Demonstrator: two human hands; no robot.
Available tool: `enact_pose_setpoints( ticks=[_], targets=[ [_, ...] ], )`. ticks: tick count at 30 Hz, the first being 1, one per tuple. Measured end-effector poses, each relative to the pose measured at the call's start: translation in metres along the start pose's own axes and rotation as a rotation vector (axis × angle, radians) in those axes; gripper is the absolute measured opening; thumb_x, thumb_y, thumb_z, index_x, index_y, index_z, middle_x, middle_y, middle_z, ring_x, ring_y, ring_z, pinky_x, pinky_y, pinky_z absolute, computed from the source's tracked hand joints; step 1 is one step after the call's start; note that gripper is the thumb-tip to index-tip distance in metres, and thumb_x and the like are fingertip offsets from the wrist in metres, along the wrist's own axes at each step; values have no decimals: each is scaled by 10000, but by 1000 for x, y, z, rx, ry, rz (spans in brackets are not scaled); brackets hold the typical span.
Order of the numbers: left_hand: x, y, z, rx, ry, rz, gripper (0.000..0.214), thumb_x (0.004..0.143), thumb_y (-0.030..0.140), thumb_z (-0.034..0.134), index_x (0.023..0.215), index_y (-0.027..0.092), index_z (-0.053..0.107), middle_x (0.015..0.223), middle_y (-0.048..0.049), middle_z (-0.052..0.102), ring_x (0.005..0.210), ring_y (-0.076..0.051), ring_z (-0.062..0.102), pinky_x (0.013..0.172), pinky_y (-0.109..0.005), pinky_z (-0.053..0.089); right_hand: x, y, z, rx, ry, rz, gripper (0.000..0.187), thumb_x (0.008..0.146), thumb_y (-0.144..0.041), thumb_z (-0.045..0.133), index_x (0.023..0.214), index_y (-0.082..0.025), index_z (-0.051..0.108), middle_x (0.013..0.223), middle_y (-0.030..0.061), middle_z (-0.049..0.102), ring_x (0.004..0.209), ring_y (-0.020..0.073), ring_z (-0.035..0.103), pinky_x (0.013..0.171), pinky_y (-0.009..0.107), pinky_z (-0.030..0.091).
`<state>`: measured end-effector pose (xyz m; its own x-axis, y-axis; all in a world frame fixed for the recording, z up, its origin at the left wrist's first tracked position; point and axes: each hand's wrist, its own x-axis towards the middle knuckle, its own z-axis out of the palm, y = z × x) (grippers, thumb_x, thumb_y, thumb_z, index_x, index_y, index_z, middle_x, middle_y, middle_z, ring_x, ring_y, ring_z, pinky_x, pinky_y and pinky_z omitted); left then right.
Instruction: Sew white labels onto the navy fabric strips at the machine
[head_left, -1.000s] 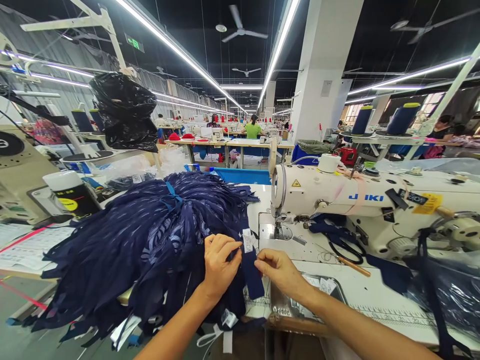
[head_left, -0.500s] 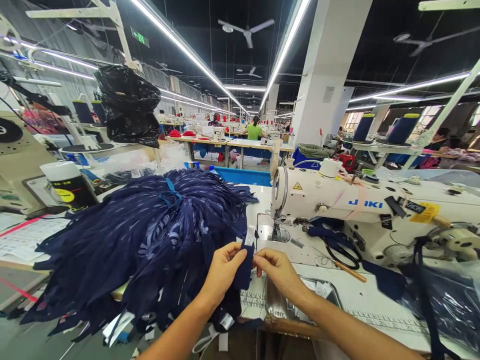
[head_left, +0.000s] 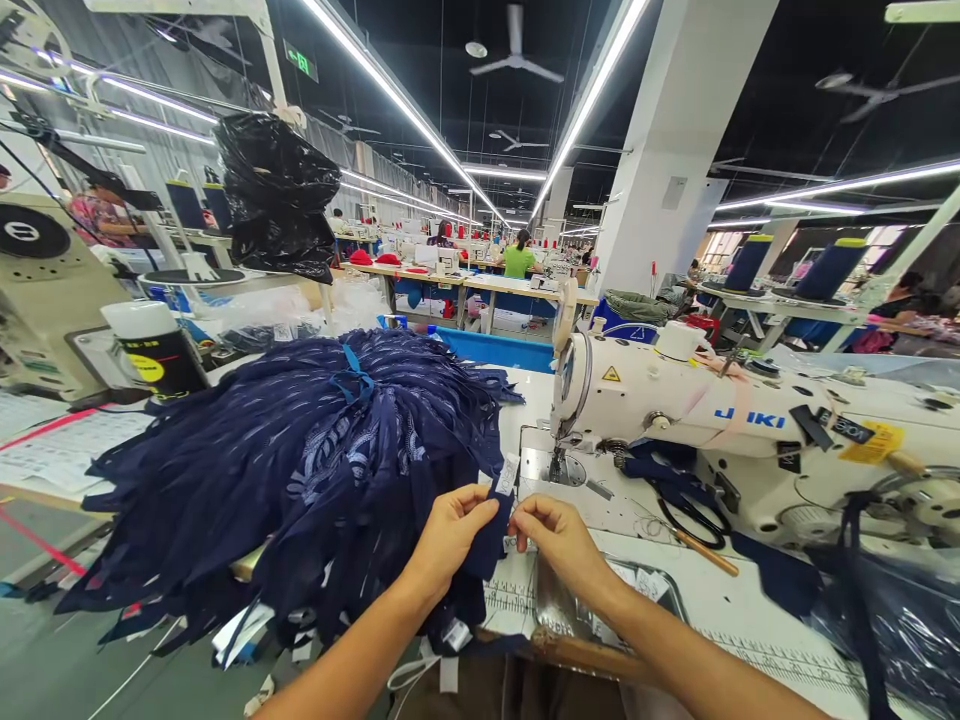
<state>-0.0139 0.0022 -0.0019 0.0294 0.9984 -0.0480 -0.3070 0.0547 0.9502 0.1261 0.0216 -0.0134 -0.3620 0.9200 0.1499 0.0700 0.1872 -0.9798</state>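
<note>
The left hand point(head_left: 454, 535) has its thumb and fingers clamped on a navy fabric strip point(head_left: 489, 535), held up at the front of the sewing table between the bundle and the metal tray. The right hand point(head_left: 559, 535) is just beside it, fingertips drawn close; a loose-looking white label point(head_left: 511, 544) shows at them, though whether they grip it I cannot tell. The strip looks light, soft and limp, likely to fold unless pinched flat near its edge; the small label, probably thin and easily dropped, is best taken by a corner.

Compared with half a second ago, that label has come into sight below the right fingertips, and the printed label point(head_left: 508, 474) on the strip tilts further right. The left hand's pinch stays.

Below the right forearm is the metal tray point(head_left: 681, 610) with more labels. Further left spreads the bundle of navy strips point(head_left: 300, 430), bound with a blue tie point(head_left: 356, 375). Beyond the right hand stands the JUKI sewing machine point(head_left: 667, 390); far back, a person in a green top point(head_left: 519, 262).
</note>
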Motion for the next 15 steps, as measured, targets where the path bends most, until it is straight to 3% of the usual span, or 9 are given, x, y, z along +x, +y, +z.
enact_pose_setpoints(
  ticks=[6, 10, 13, 15],
  targets=[
    [1, -2, -2, -28, 2, -20, 189, 578, 297, 690, 633, 133, 613, 576, 3, 618, 527, -103, 550, 541, -202, 429, 0, -2, 0, -16, 5, -6, 247, 720, -385, 522, 602, -168, 526, 559, -16, 545, 497, 101, 483, 561, 252, 401],
    [0, -2, -2, -37, 29, -40, 212, 559, 307, 705, 627, 135, 601, 564, 9, 610, 523, -110, 555, 536, -208, 435, -3, -12, -9, -142, -44, 17, 191, 738, -309, 484, 619, -169, 538, 567, -12, 547, 538, 116, 506, 582, 256, 400],
    [0, -2, -3, -59, 33, -68, 227, 550, 313, 710, 626, 137, 588, 554, 7, 609, 509, -118, 560, 521, -218, 441, -4, -12, -32, -406, -113, 19, 156, 746, -270, 468, 664, -178, 564, 625, 1, 575, 616, 146, 531, 582, 262, 386],
    [0, -2, -3, -70, 39, -80, 231, 541, 307, 716, 624, 138, 582, 546, 9, 609, 494, -114, 557, 509, -214, 439, -1, -5, -55, -712, -55, -5, 145, 756, -258, 459, 736, -188, 584, 719, 20, 609, 681, 173, 540, 604, 279, 370]
  ],
)
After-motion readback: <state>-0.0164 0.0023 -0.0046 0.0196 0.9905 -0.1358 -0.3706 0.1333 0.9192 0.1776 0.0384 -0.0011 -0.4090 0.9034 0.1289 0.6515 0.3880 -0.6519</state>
